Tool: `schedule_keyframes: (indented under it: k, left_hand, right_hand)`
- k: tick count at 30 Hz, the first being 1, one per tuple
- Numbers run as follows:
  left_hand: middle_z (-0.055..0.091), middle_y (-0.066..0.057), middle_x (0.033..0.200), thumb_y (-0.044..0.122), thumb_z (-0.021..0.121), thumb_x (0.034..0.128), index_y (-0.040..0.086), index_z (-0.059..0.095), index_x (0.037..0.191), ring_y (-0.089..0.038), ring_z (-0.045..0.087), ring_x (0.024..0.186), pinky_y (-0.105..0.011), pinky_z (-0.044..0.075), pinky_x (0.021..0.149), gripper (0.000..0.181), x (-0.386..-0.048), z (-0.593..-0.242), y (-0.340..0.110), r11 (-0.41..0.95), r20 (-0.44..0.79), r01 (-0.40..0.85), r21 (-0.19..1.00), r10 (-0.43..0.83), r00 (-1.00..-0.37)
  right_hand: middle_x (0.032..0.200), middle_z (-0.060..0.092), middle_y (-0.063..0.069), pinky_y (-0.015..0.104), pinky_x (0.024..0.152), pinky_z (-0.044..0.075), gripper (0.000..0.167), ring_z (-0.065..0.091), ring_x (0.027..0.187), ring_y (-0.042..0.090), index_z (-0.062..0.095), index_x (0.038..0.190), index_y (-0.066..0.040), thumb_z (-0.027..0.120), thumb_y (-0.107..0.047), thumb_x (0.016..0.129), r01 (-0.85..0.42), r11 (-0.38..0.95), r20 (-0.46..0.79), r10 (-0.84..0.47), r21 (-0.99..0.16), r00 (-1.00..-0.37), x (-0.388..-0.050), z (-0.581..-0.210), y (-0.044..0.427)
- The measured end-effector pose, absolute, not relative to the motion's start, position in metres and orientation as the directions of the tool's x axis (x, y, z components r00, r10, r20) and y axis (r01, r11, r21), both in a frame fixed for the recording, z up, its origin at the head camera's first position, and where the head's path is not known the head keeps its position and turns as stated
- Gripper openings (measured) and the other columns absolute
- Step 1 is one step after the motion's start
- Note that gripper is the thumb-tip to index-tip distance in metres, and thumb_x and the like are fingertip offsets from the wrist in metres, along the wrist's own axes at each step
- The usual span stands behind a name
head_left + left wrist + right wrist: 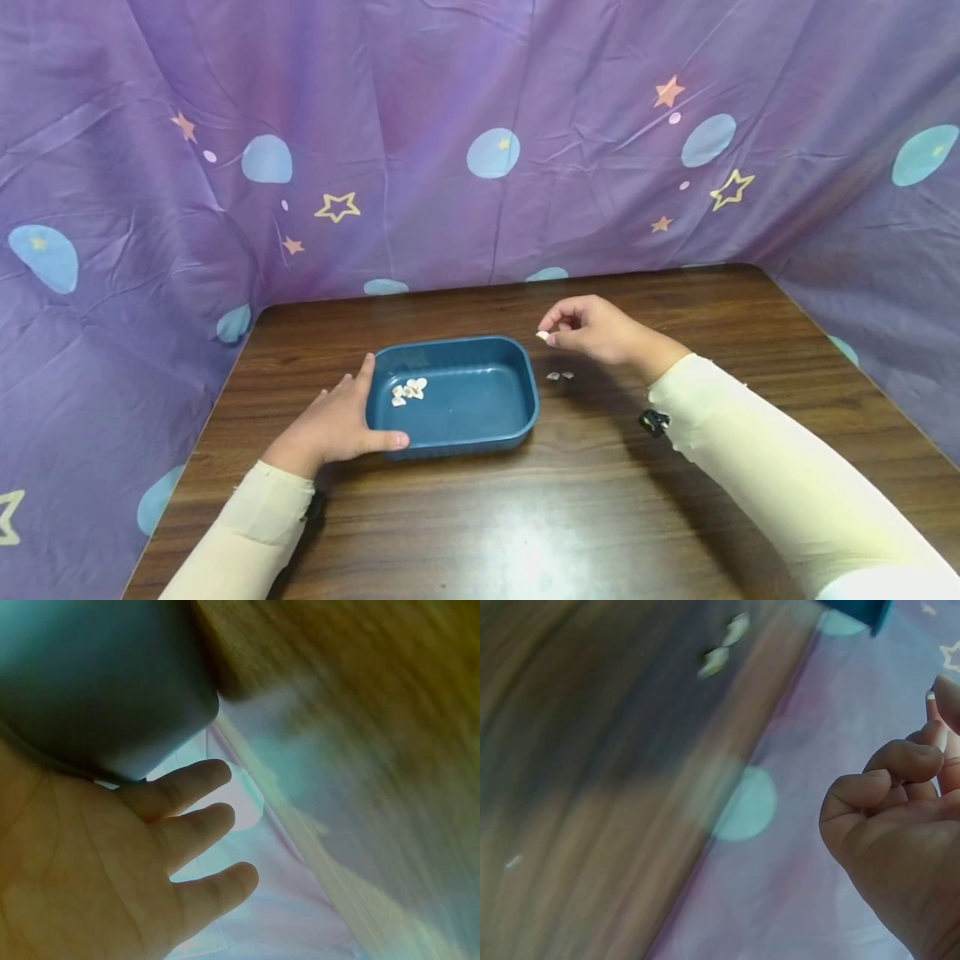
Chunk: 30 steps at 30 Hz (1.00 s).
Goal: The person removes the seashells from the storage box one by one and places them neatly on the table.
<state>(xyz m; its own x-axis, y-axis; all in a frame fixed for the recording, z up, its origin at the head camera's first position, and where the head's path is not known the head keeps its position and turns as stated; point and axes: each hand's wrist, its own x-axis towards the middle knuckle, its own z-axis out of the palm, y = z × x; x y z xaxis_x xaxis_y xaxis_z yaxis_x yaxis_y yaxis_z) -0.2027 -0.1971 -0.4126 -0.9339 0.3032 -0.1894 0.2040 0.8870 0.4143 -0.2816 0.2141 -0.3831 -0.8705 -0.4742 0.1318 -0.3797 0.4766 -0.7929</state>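
A blue rectangular tray [457,443] stands on the wooden table, with several small whitish pieces [411,389] in its left part. My left hand [337,421] rests on the tray's left end, thumb on the near rim and fingers spread; the left wrist view shows the palm [82,870] against the tray's wall [112,690]. To the right of the tray and above the table, my right hand [596,331] pinches a small white piece [542,335] between thumb and fingertips. Two similar pieces [560,376] lie on the table below that hand.
A purple curtain [420,167] with stars and blue spots hangs behind the table and at both sides. The table's wooden top [450,525] stretches in front of the tray and to its right. In the right wrist view, a small pale speck [514,862] lies on the wood.
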Motion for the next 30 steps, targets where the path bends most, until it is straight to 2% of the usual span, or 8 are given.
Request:
schedule_keyframes:
  k: [6, 15, 23, 30]
  left_hand:
    - [0.026, -0.038, 0.165, 0.071, 0.082, 0.0776, -0.004, -0.002, 0.167, -0.055, 0.024, 0.155, -0.073, 0.019, 0.123, 0.143, -0.202, -0.411, -0.197, 0.887, -0.184, 0.206, 0.414, 0.303, -0.935]
    - [0.027, -0.039, 0.165, 0.071, 0.082, 0.0775, -0.005, -0.001, 0.167, -0.056, 0.026, 0.154, -0.074, 0.019, 0.122, 0.143, -0.203, -0.412, -0.198, 0.888, -0.176, 0.209, 0.409, 0.302, -0.937]
    - [0.026, -0.038, 0.165, 0.072, 0.081, 0.0772, -0.004, -0.002, 0.167, -0.056, 0.026, 0.154, -0.074, 0.019, 0.122, 0.144, -0.203, -0.413, -0.198, 0.89, -0.186, 0.203, 0.409, 0.299, -0.936]
    - [0.026, -0.039, 0.165, 0.072, 0.081, 0.0775, -0.004, -0.002, 0.167, -0.056, 0.026, 0.154, -0.074, 0.019, 0.122, 0.144, -0.203, -0.412, -0.198, 0.891, -0.187, 0.204, 0.405, 0.3, -0.935]
  right_hand:
    - [0.074, 0.057, -0.001, 0.021, 0.06, 0.041, 0.01, 0.05, 0.066, 0.005, 0.077, 0.101, -0.002, 0.076, -0.003, 0.091, -0.351, 0.587, 0.073, -0.444, -0.729, -0.893, -0.28, -0.391, 0.24]
    - [0.067, 0.053, -0.006, 0.025, 0.06, 0.039, 0.006, 0.047, 0.061, 0.006, 0.078, 0.097, -0.007, 0.078, -0.008, 0.091, -0.329, 0.711, -0.042, -0.45, -0.621, -0.892, -0.282, -0.405, 0.257]
    - [0.067, 0.056, -0.005, 0.029, 0.063, 0.042, 0.005, 0.051, 0.065, 0.011, 0.077, 0.092, -0.006, 0.079, -0.007, 0.087, -0.305, 0.757, -0.108, -0.441, -0.578, -0.891, -0.283, -0.413, 0.258]
    - [0.067, 0.057, -0.004, 0.031, 0.064, 0.043, 0.005, 0.051, 0.066, 0.011, 0.077, 0.091, -0.005, 0.08, -0.005, 0.087, -0.314, 0.765, -0.115, -0.448, -0.563, -0.887, -0.285, -0.42, 0.257]
